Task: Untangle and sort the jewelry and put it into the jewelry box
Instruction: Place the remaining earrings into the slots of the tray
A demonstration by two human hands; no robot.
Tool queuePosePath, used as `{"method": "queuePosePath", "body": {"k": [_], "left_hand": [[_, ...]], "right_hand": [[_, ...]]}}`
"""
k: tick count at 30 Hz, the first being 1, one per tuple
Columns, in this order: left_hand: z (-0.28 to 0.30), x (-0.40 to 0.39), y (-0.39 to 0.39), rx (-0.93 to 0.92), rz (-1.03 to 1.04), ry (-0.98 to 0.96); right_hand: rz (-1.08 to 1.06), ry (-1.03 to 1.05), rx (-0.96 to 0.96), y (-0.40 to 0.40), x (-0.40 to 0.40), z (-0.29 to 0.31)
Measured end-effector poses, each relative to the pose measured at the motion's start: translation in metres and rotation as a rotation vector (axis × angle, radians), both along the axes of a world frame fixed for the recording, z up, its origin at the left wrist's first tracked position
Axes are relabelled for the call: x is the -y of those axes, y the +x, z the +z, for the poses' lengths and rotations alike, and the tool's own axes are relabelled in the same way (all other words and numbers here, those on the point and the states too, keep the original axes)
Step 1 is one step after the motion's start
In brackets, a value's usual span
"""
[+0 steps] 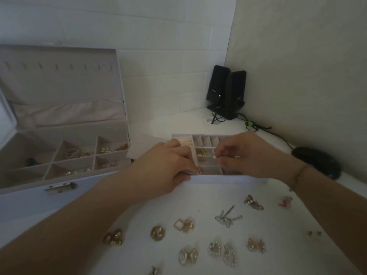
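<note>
A pale jewelry box [59, 183] stands open at the left, its compartments holding gold pieces [76, 152]. A removable divider tray [206, 138] lies in the middle of the white table. My left hand [168, 165] grips the tray's left front corner. My right hand [246, 153] hovers over the tray and pinches a small pearl stud earring [214, 157] between fingertips. One tray cell holds gold earrings [202, 152]. Several earring pairs lie loose on the table in front: pearl hearts [223, 253], silver drops [228, 217], gold squares [183, 225].
Two black speakers [226, 90] stand in the back corner, their cable [264, 129] running along the wall to a black mouse [317, 161] at the right. The raised box lid [59, 84] leans against the tiled wall.
</note>
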State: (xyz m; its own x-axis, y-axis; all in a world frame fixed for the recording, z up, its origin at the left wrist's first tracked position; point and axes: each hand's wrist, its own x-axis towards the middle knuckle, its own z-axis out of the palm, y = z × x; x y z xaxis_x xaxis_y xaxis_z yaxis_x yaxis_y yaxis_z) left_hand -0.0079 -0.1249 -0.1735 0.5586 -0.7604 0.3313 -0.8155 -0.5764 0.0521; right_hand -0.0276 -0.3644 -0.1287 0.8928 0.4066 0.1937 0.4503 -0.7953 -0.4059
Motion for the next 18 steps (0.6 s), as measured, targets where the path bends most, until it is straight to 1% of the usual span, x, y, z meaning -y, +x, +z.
{"method": "queuePosePath", "body": {"k": [4,7,11,12,14,16,18], "left_hand": [[0.002,0.0,-0.002,-0.003,0.008,0.006],[0.002,0.001,-0.003,0.0,0.02,0.018],[0.008,0.001,-0.007,0.018,0.014,0.072],[0.012,0.001,-0.009,0.016,0.023,0.122],[0.021,-0.002,-0.011,0.025,0.042,0.208],[0.03,-0.008,-0.013,0.067,0.053,0.251],[0.034,-0.015,-0.01,0.121,0.087,0.276]], "right_hand": [[-0.019,0.008,0.007,0.021,-0.014,-0.012],[-0.047,-0.015,0.003,0.021,-0.013,-0.014],[-0.088,-0.021,0.115,0.001,-0.018,-0.006],[-0.064,-0.037,0.143,-0.009,-0.023,-0.002],[0.062,-0.12,0.12,-0.035,-0.041,0.006],[0.22,-0.255,0.066,-0.06,-0.062,0.008],[0.363,-0.306,0.072,-0.077,-0.078,0.002]]}}
